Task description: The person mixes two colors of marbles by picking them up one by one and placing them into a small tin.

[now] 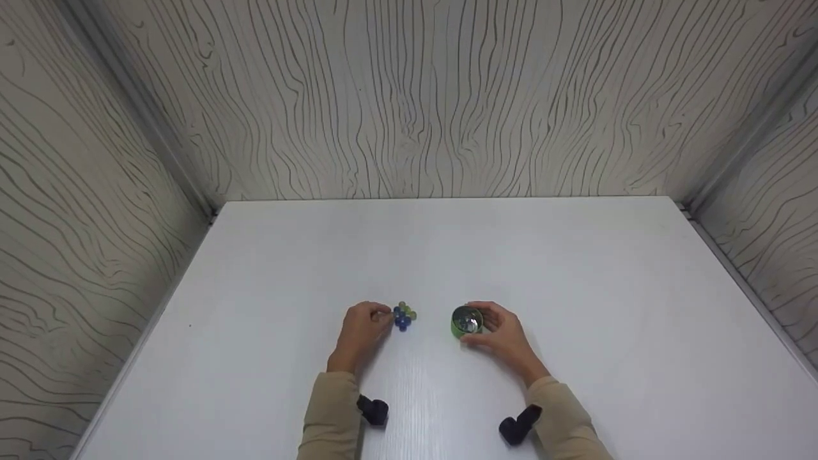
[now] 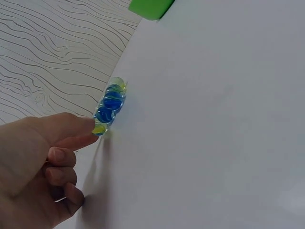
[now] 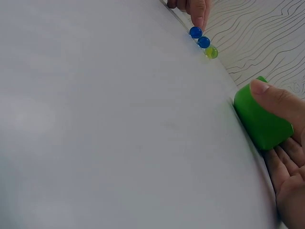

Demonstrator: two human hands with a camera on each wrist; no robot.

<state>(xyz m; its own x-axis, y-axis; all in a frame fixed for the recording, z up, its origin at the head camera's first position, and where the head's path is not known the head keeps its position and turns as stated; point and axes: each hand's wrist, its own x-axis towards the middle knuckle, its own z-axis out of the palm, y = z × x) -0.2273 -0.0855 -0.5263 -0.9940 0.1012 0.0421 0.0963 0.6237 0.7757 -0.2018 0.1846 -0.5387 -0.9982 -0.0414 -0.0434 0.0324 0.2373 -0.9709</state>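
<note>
Several glass marbles (image 1: 402, 321), blue and yellow-green, lie bunched together on the white table. At the left side of this bunch, my left hand (image 1: 365, 332) pinches a marble (image 2: 99, 129) with yellow and blue in it between thumb and index finger. The other fingers of that hand are curled in. My right hand (image 1: 505, 335) grips a small green cup (image 3: 262, 116), its thumb on the near side and its fingers around the far side. The cup stands on the table with its dark, shiny inside (image 1: 468, 319) showing from above, to the right of the marbles.
The white table (image 1: 543, 255) runs back to a wall panel (image 1: 409, 102) with a wood-grain pattern. Similar panels stand at left and right. A black wrist camera (image 1: 374, 411) sits on the left sleeve, another black camera (image 1: 519, 427) on the right sleeve.
</note>
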